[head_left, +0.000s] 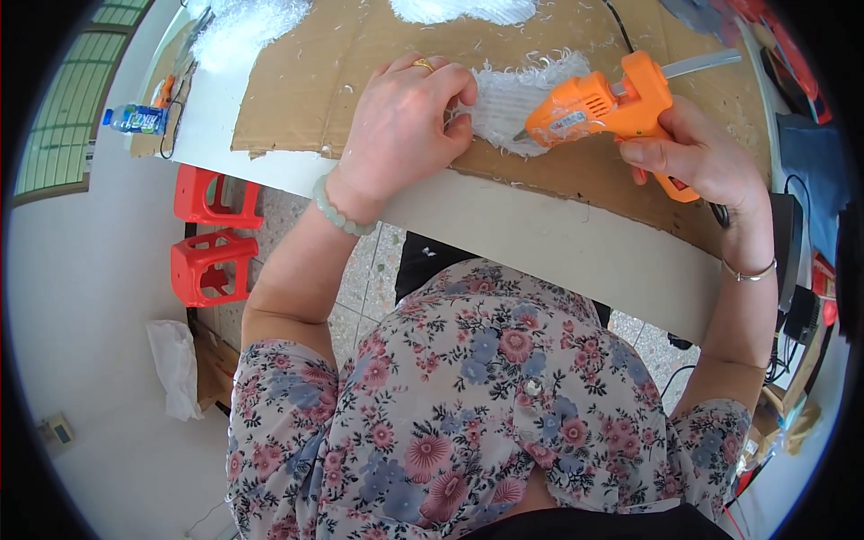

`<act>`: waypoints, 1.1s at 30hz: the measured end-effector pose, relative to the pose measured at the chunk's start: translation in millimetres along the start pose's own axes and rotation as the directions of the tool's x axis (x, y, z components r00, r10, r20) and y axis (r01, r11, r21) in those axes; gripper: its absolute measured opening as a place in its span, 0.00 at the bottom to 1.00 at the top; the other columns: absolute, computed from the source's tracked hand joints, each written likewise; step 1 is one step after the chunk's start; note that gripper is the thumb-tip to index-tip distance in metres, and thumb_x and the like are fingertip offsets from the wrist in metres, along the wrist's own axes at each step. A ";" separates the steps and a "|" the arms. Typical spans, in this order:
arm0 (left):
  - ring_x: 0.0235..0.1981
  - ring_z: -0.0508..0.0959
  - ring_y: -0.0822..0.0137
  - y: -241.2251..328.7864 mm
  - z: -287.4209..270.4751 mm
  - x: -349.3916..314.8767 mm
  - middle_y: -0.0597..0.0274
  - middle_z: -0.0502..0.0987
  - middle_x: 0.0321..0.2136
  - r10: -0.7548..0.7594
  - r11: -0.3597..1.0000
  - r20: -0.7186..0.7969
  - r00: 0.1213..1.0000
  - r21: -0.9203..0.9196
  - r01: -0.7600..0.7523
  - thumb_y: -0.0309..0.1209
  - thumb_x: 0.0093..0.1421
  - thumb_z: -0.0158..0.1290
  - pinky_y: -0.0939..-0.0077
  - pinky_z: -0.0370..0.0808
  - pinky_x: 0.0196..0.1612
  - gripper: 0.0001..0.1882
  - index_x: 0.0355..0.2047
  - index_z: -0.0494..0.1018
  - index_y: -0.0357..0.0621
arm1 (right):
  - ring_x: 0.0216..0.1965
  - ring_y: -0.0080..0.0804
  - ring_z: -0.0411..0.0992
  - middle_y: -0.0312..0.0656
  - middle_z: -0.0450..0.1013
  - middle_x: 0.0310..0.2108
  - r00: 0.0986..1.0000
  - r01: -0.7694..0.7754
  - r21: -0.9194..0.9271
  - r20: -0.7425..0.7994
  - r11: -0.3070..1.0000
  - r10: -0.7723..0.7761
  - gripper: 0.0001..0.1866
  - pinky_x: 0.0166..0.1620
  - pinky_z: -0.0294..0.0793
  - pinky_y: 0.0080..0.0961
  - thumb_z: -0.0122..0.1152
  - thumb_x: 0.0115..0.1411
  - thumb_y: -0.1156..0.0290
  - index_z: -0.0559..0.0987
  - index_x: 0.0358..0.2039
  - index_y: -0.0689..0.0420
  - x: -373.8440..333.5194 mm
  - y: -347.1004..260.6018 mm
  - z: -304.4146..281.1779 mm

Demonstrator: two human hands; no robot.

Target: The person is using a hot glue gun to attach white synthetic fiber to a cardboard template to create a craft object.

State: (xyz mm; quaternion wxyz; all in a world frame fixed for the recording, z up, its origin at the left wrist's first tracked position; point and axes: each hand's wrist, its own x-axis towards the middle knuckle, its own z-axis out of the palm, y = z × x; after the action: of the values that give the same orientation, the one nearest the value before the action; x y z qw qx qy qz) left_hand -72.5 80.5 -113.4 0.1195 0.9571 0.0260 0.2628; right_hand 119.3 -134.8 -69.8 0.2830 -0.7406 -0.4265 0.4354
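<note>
My right hand (697, 155) is closed around the handle of an orange hot glue gun (576, 106), and a clear glue stick (702, 63) juts from its back end. The gun's nozzle points left, at the near edge of a white ribbed fabric piece (506, 101) with loose, fringed threads. At that piece's left end my left hand (400, 121) is closed, thumb and fingers curled about the fabric's edge. Part of the fabric is hidden behind the left fingers and the gun.
A brown cardboard sheet (292, 108) covers much of the white table (540, 229). White fringed material (247, 31) lies at the far left, another white piece (463, 9) at the far edge. A bottle (135, 119) lies at the left. Red stools (214, 268) stand beside the table.
</note>
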 end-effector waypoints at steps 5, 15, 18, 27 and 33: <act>0.26 0.74 0.59 -3.9 -6.6 3.2 0.62 0.75 0.22 0.022 0.999 0.076 0.997 -0.035 -0.019 0.22 0.43 0.56 0.69 0.71 0.37 0.04 0.22 0.74 0.42 | 0.26 0.22 0.68 0.34 0.68 0.29 1.000 0.001 0.001 0.008 1.000 -0.001 0.15 0.31 0.65 0.17 0.60 0.56 0.65 0.72 0.40 0.61 -1.2 3.9 -3.5; 0.28 0.76 0.63 13.5 -25.6 -12.3 0.62 0.78 0.26 0.042 0.990 -0.156 0.987 -0.129 -0.063 0.24 0.48 0.59 0.66 0.71 0.41 0.04 0.25 0.74 0.41 | 0.26 0.22 0.68 0.34 0.69 0.29 1.000 -0.024 -0.006 -0.004 1.000 0.024 0.15 0.31 0.64 0.18 0.60 0.55 0.67 0.72 0.40 0.61 -3.2 -0.2 -4.0; 0.33 0.74 0.63 30.8 -15.8 -26.9 0.65 0.77 0.28 0.148 0.983 0.017 0.989 -0.108 -0.145 0.25 0.46 0.59 0.64 0.70 0.42 0.06 0.25 0.73 0.43 | 0.27 0.21 0.68 0.34 0.69 0.27 1.000 -0.018 -0.010 -0.003 1.000 0.018 0.15 0.31 0.64 0.18 0.60 0.55 0.67 0.72 0.39 0.61 -1.6 1.2 -4.1; 0.39 0.72 0.62 39.3 -3.2 -31.2 0.67 0.77 0.34 0.206 0.979 0.066 0.976 -0.016 -0.205 0.30 0.46 0.59 0.62 0.67 0.47 0.08 0.25 0.72 0.44 | 0.27 0.21 0.68 0.34 0.69 0.26 1.000 -0.016 -0.030 -0.001 0.999 0.016 0.13 0.32 0.64 0.18 0.59 0.55 0.67 0.73 0.38 0.61 -4.0 -4.4 -4.4; 0.40 0.72 0.60 36.5 -3.2 -26.3 0.67 0.77 0.34 0.203 0.979 0.063 0.977 -0.020 -0.202 0.30 0.46 0.59 0.63 0.67 0.47 0.09 0.28 0.73 0.44 | 0.27 0.22 0.69 0.35 0.70 0.26 0.993 -0.056 -0.030 -0.104 0.998 0.053 0.15 0.32 0.64 0.18 0.60 0.54 0.65 0.73 0.38 0.62 -17.2 -6.4 -13.1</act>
State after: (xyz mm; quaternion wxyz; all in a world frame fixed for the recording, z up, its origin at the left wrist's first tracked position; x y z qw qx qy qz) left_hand -97.2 42.8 -115.0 0.0991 0.9619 -0.0773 0.2426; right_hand 124.0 -147.4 -51.7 0.2806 -0.7780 -0.3980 0.3969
